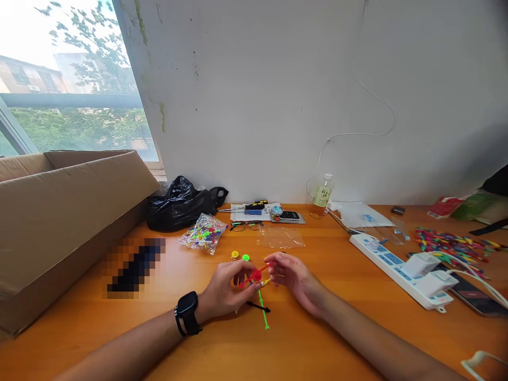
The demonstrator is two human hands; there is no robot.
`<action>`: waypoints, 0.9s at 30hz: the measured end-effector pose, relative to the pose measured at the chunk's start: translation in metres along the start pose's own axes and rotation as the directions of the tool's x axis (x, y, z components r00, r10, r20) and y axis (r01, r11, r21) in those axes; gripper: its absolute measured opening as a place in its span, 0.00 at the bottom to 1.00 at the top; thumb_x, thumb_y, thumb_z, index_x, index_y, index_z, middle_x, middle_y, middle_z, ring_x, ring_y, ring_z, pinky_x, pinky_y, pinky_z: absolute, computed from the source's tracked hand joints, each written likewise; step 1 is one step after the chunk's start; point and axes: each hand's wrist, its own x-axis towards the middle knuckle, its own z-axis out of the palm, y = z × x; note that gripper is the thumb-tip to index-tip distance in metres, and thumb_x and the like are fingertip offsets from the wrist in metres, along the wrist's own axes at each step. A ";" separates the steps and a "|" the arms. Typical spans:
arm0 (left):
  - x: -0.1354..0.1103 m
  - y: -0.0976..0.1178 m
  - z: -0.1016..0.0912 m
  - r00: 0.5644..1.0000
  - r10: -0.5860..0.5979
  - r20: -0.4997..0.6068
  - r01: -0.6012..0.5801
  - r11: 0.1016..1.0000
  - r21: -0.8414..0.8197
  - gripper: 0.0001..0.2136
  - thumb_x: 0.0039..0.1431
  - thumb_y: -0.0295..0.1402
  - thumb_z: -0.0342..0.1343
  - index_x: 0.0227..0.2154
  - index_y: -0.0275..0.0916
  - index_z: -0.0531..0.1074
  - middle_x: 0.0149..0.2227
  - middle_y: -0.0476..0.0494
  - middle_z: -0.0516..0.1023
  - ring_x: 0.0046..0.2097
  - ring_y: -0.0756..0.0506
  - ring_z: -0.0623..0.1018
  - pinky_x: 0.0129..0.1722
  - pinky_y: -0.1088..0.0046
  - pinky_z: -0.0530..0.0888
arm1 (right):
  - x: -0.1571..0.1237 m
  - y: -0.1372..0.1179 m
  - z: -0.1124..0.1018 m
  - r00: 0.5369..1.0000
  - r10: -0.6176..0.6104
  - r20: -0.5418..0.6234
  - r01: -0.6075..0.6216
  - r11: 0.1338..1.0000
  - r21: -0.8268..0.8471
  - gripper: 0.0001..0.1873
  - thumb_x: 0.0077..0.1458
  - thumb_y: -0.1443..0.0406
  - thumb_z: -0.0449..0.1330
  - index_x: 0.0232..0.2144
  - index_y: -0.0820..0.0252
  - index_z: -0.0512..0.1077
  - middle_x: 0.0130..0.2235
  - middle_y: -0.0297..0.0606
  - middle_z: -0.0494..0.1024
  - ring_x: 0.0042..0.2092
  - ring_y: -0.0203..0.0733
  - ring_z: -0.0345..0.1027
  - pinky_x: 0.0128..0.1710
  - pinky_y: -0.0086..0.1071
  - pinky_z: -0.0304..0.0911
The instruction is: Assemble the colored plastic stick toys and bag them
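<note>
My left hand (227,286), with a black watch on its wrist, pinches a red plastic piece (256,275) with a round hub and thin arms. From the right, my right hand (296,278) curls in, its fingertips at the end of one red arm. A small yellow part (266,282) shows between the hands. Below them a thin green rod (262,312) with a forked end and a black arrow-tipped rod (262,307) lie on the table. Just beyond my left fingers are a yellow disc (235,254) and a green disc (245,257). My left fingers partly hide the red piece.
A cardboard box (75,206) stands at the left, near a black plastic bag (178,206). A clear bag of coloured parts (204,233), glasses (246,226) and a bottle (322,193) sit farther back. At right are a power strip (397,267) and a colourful pile (452,246).
</note>
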 end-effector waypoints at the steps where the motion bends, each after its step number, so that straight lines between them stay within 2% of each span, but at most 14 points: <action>1: 0.000 0.000 0.000 1.000 -0.011 -0.012 0.011 1.000 -0.002 0.06 0.63 0.34 0.64 0.40 0.38 0.77 0.32 0.46 0.81 0.28 0.50 0.74 0.29 0.75 0.71 | 0.001 0.000 -0.002 1.000 -0.030 -0.001 0.030 1.000 -0.008 0.25 0.53 0.45 0.71 0.23 0.59 0.75 0.32 0.37 0.77 0.35 0.40 0.68 0.36 0.33 0.63; 3: 0.000 0.000 0.000 0.999 -0.033 -0.034 0.033 0.999 0.001 0.06 0.62 0.34 0.65 0.39 0.38 0.77 0.32 0.46 0.82 0.28 0.50 0.74 0.29 0.75 0.71 | 0.003 -0.002 -0.006 0.998 -0.065 0.010 0.066 0.997 -0.026 0.37 0.57 0.42 0.67 0.12 0.59 0.60 0.30 0.38 0.75 0.35 0.41 0.66 0.37 0.34 0.62; 5: 0.000 -0.001 0.001 0.997 -0.056 -0.050 0.056 0.998 -0.013 0.07 0.61 0.34 0.66 0.39 0.38 0.77 0.32 0.45 0.82 0.29 0.50 0.74 0.30 0.75 0.72 | 0.003 -0.004 -0.008 0.998 -0.062 0.026 0.063 0.997 -0.033 0.42 0.61 0.41 0.62 0.11 0.59 0.51 0.29 0.38 0.72 0.34 0.40 0.64 0.37 0.34 0.61; 6: -0.001 -0.001 0.001 0.996 -0.070 -0.051 0.069 0.997 -0.024 0.08 0.61 0.35 0.66 0.39 0.38 0.77 0.32 0.45 0.82 0.29 0.50 0.75 0.30 0.75 0.72 | 0.003 -0.004 -0.008 0.998 -0.059 0.028 0.059 0.998 -0.026 0.41 0.61 0.40 0.61 0.11 0.59 0.52 0.28 0.37 0.71 0.33 0.39 0.64 0.36 0.34 0.61; 8: -0.001 -0.003 0.002 0.993 -0.100 -0.055 0.098 0.994 -0.045 0.09 0.60 0.35 0.67 0.39 0.38 0.77 0.32 0.45 0.82 0.29 0.50 0.75 0.30 0.75 0.72 | 0.003 -0.004 -0.007 0.998 -0.061 0.022 0.061 0.998 -0.011 0.37 0.60 0.40 0.62 0.14 0.59 0.60 0.28 0.36 0.71 0.32 0.39 0.62 0.35 0.34 0.59; 12: -0.002 -0.008 0.003 0.985 -0.159 -0.070 0.151 0.983 -0.107 0.09 0.60 0.36 0.66 0.40 0.37 0.77 0.33 0.44 0.82 0.30 0.49 0.76 0.30 0.75 0.73 | 0.002 -0.001 -0.003 0.999 -0.031 0.012 0.031 1.000 -0.001 0.22 0.55 0.45 0.69 0.31 0.58 0.77 0.30 0.34 0.73 0.31 0.38 0.62 0.33 0.32 0.56; 14: -0.003 -0.011 0.005 0.980 -0.184 -0.078 0.172 0.975 -0.143 0.09 0.61 0.35 0.66 0.40 0.37 0.77 0.33 0.44 0.82 0.31 0.49 0.77 0.30 0.75 0.74 | 0.002 0.000 -0.001 1.000 -0.017 0.024 0.017 1.000 0.011 0.23 0.55 0.45 0.70 0.39 0.57 0.80 0.31 0.33 0.74 0.30 0.37 0.61 0.32 0.32 0.55; 16: -0.003 -0.012 0.005 0.975 -0.205 -0.087 0.189 0.968 -0.162 0.09 0.61 0.36 0.66 0.40 0.37 0.77 0.32 0.44 0.82 0.30 0.49 0.77 0.30 0.76 0.73 | 0.002 0.001 -0.001 0.999 -0.013 0.032 0.011 0.999 0.041 0.23 0.55 0.45 0.70 0.43 0.55 0.81 0.31 0.32 0.72 0.29 0.35 0.58 0.31 0.31 0.53; 17: -0.003 -0.012 0.006 0.973 -0.215 -0.088 0.198 0.965 -0.170 0.09 0.61 0.36 0.66 0.39 0.37 0.77 0.32 0.44 0.82 0.30 0.50 0.76 0.29 0.76 0.73 | 0.002 0.002 -0.002 0.999 -0.009 0.035 0.007 0.998 0.055 0.22 0.55 0.45 0.70 0.40 0.56 0.81 0.30 0.31 0.71 0.28 0.34 0.56 0.29 0.31 0.51; 18: -0.003 -0.012 0.006 0.970 -0.226 -0.087 0.208 0.962 -0.178 0.10 0.61 0.36 0.67 0.39 0.36 0.77 0.31 0.45 0.81 0.29 0.50 0.76 0.28 0.77 0.72 | 0.003 0.003 -0.004 0.999 -0.004 0.044 0.001 0.998 0.061 0.22 0.56 0.45 0.69 0.33 0.57 0.80 0.27 0.31 0.68 0.26 0.34 0.53 0.28 0.31 0.48; 19: -0.002 -0.011 0.006 0.968 -0.236 -0.087 0.216 0.958 -0.187 0.10 0.61 0.37 0.67 0.39 0.36 0.77 0.30 0.45 0.81 0.29 0.50 0.75 0.28 0.77 0.71 | 0.003 0.003 -0.006 0.998 0.003 0.057 -0.006 0.998 0.055 0.26 0.58 0.44 0.67 0.23 0.59 0.76 0.24 0.30 0.64 0.25 0.33 0.50 0.27 0.32 0.45; 21: -0.002 -0.010 0.005 0.965 -0.251 -0.082 0.231 0.953 -0.198 0.10 0.61 0.37 0.67 0.39 0.36 0.77 0.29 0.47 0.80 0.27 0.51 0.74 0.27 0.78 0.70 | 0.003 0.003 -0.010 0.996 0.003 0.085 -0.005 1.000 0.019 0.39 0.62 0.42 0.62 0.09 0.58 0.60 0.18 0.29 0.54 0.22 0.33 0.44 0.25 0.35 0.40; 23: -0.001 -0.008 0.005 0.962 -0.259 -0.082 0.239 0.950 -0.199 0.10 0.60 0.38 0.67 0.38 0.36 0.77 0.27 0.48 0.79 0.27 0.51 0.73 0.26 0.78 0.70 | 0.003 0.002 -0.013 0.995 -0.019 0.096 0.020 1.000 -0.007 0.44 0.66 0.42 0.57 0.07 0.56 0.50 0.17 0.28 0.47 0.22 0.34 0.40 0.26 0.37 0.36; 27: -0.001 -0.006 0.004 0.961 -0.266 -0.074 0.246 0.946 -0.210 0.10 0.61 0.38 0.67 0.37 0.36 0.76 0.27 0.48 0.78 0.26 0.52 0.72 0.26 0.78 0.68 | 0.004 -0.001 -0.014 0.995 -0.064 0.080 0.063 0.998 0.016 0.44 0.66 0.42 0.57 0.07 0.56 0.51 0.17 0.29 0.47 0.22 0.34 0.41 0.26 0.38 0.35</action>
